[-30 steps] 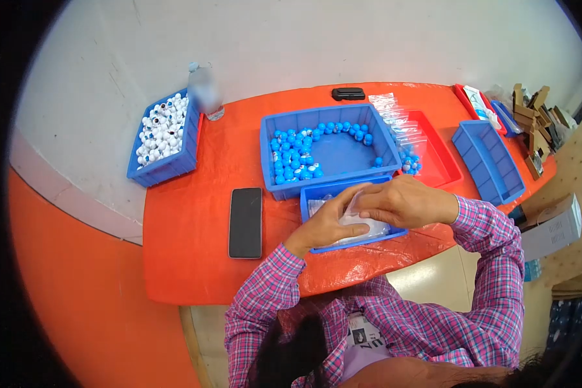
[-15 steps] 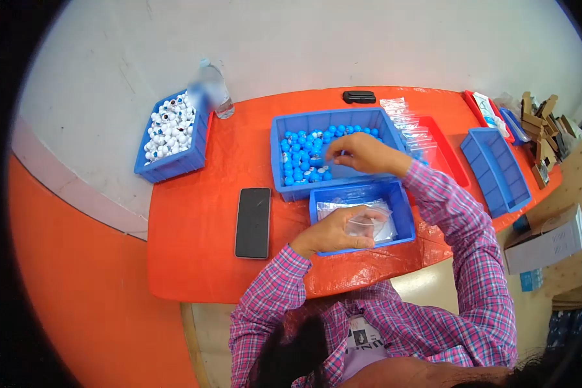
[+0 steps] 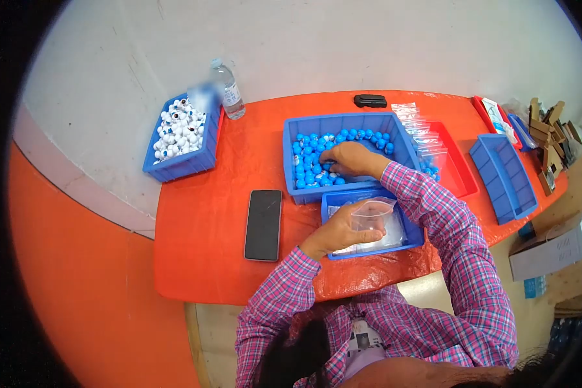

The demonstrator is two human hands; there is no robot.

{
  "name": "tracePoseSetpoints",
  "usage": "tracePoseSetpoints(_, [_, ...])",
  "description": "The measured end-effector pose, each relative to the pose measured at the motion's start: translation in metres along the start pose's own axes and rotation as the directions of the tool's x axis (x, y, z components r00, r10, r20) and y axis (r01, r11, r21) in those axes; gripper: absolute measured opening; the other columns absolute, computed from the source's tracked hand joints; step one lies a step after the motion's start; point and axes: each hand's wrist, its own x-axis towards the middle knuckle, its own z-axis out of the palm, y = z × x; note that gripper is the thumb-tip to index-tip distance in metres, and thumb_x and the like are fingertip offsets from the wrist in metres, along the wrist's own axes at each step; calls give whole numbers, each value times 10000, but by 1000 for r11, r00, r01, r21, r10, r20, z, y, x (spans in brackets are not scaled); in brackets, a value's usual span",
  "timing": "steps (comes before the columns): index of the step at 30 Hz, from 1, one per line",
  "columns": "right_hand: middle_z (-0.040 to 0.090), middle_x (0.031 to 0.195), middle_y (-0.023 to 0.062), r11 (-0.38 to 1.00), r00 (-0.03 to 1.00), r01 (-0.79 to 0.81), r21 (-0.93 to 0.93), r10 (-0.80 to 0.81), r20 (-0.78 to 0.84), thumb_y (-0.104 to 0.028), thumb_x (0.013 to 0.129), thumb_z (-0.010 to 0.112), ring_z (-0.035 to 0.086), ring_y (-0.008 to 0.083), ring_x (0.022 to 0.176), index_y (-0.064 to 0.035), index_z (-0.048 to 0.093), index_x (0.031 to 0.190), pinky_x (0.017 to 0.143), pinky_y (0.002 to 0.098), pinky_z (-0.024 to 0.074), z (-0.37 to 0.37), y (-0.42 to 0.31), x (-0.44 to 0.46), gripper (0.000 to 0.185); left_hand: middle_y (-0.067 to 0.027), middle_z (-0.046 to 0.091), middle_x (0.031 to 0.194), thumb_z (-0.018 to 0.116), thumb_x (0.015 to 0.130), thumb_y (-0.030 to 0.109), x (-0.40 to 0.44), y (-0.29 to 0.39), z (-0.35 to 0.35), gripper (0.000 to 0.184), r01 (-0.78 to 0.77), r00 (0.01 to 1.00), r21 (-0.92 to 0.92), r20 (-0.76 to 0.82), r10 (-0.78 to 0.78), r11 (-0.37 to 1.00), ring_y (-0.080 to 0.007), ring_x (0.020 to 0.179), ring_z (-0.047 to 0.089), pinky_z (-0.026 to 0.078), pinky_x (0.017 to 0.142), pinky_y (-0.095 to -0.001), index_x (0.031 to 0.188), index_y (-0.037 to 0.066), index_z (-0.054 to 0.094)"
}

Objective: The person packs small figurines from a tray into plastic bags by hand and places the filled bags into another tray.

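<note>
My left hand (image 3: 341,233) is closed on a clear zip bag (image 3: 372,212), whose mouth gapes upward. It is above a small blue tray (image 3: 404,247) where more clear bags (image 3: 394,233) lie flat. Just behind that tray, my right hand (image 3: 352,158) reaches down into a larger blue bin (image 3: 343,121). Its curled fingers are among small blue balls (image 3: 309,169) with printed marks. The fingertips are partly hidden, so I cannot make out what is between them.
At the left stand a blue bin of white balls (image 3: 180,132) and a water bottle (image 3: 231,94). A phone (image 3: 263,225) lies nearby. To the right are a red tray (image 3: 456,161), zip bags (image 3: 427,136) with blue balls, and a blue bin (image 3: 506,178). A black object (image 3: 370,101) lies behind.
My right hand has lowered from above the bin into the blue balls. My left hand still holds the bag, its mouth now wider. The whole view has shifted slightly.
</note>
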Motion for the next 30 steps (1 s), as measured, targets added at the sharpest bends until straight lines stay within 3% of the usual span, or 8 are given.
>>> tracePoseSetpoints(3, [661,873,89,999,998,50,12,-49,-42,-149,840,643,648,252,770,-134,641,1087,722,354,531,3,6,-2,248,-94,615,1146,759,768,73,0,0,-1,552,3,1000,-9,8,-3,1000,-190,952,631,475,861,-291,1272,84,534])
tracePoseSetpoints(8, [623,807,49,745,954,-1,668,201,-223,-159,860,630,569,138,688,-92,642,1009,633,267,471,-56,-29,-41,163,-96,610,1175,752,776,69,1,-4,0,539,10,999,-35,-38,-11,999,-203,961,631,480,859,-290,1268,66,532])
tracePoseSetpoints(12, [571,723,6,444,898,144,884,316,-305,-178,868,628,493,91,624,-57,635,953,558,233,394,-86,-50,-87,149,-104,623,1133,715,807,69,5,-11,7,507,-143,863,370,-408,299,918,-226,967,629,499,864,-317,1272,40,516])
tracePoseSetpoints(14, [571,711,10,495,901,127,860,306,-309,-184,871,627,491,93,614,-52,636,944,551,234,390,-89,-61,-98,151,-109,624,1123,710,808,69,6,-11,11,498,-120,817,515,-434,379,849,-239,958,631,501,850,-322,1265,37,517])
tracePoseSetpoints(17, [570,674,20,640,906,72,765,280,-319,-199,882,623,485,99,584,-37,640,917,529,237,376,-90,-73,-109,167,-127,627,1092,698,811,67,6,-9,16,471,13,672,848,-400,624,530,-277,928,635,509,807,-336,1244,28,517])
tracePoseSetpoints(22, [563,681,22,817,929,-85,570,271,-250,-200,893,624,461,85,567,-43,632,899,526,211,381,-93,-90,-110,157,-134,632,1055,686,810,62,7,-8,18,430,-15,676,892,-324,661,452,-306,895,637,509,762,-349,1212,32,537])
tracePoseSetpoints(27, [567,647,32,738,891,-50,673,337,-304,-226,873,658,470,96,544,-52,630,884,515,219,380,-83,-60,-86,176,-129,644,1044,675,834,87,6,-6,20,388,-13,700,823,-398,593,568,-302,875,642,510,749,-347,1197,32,551])
tracePoseSetpoints(30, [644,706,115,888,919,-123,443,270,-288,-294,856,663,597,218,579,-68,656,944,521,319,443,-59,-25,-38,243,-131,648,1042,671,844,102,6,-9,19,375,-29,710,764,-438,552,644,-290,867,643,511,746,-346,1194,32,555])
